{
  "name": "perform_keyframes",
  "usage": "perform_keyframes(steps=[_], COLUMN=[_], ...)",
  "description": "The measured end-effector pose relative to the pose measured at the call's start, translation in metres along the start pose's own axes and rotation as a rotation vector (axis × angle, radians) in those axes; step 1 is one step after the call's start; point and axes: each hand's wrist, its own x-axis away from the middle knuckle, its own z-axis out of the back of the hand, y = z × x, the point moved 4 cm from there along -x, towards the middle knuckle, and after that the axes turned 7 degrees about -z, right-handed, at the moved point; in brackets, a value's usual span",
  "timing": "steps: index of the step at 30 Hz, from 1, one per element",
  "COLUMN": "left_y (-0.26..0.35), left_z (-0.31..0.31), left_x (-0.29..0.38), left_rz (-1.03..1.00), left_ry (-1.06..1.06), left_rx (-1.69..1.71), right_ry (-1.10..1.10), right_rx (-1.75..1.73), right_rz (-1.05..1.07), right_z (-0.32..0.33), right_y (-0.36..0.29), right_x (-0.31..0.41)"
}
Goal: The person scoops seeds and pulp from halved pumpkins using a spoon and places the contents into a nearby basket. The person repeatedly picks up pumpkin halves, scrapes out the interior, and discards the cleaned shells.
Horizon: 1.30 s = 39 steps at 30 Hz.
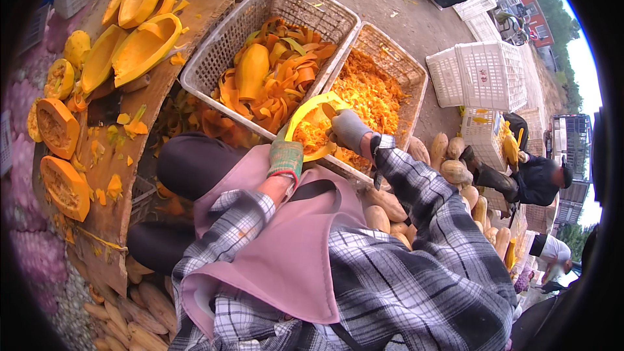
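Note:
My left hand [285, 156], in a green and orange work glove, grips the near-left side of a peeled, hollowed pumpkin half [301, 112]. On its right, my right hand [348, 129] in a grey glove is closed at the pumpkin's cavity; a small part of a tool seems to show by the fingers, but its kind cannot be told. The pumpkin is above the near end of a plastic crate [420, 83] full of orange pulp and seeds [370, 87]. Touching that crate on the left, another crate [229, 14] holds peelings [292, 73] and a peeled pumpkin piece [252, 70].
A wooden board [139, 151] at left bears cut pumpkin halves [146, 48] and scraps. Whole pumpkins [385, 204] lie at right and lower left. White crates [487, 75] stand farther right, where a person [536, 180] in dark clothes handles a pumpkin.

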Motion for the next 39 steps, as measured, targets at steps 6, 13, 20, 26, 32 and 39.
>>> perform_keyframes(steps=[6,13,20,26,32,39], left_y=[-0.019,-0.023,-0.018,-0.002,0.011,0.013], left_z=[-0.004,-0.003,0.003,0.01,0.016,0.016], left_x=[-0.01,-0.008,-0.012,-0.002,0.013,0.013], left_rz=[0.003,-0.133,0.117,0.12,0.093,0.401], left_ry=[-0.057,0.0,-0.048,-0.041,-0.06,-0.073], left_rx=[0.141,-0.018,0.388,0.328,0.245,0.435], right_ry=[0.192,-0.03,0.2,0.011,0.1,0.061], right_rx=[0.515,0.928,-0.117,-0.386,-0.154,-0.238], right_rz=[0.541,0.422,-0.081,-0.026,0.132,0.238], right_z=[-0.019,-0.007,0.068,0.03,0.043,0.047], right_y=[-0.025,-0.041,-0.017,-0.029,-0.005,-0.012], right_x=[0.015,0.014,0.056,0.071,0.043,0.062])
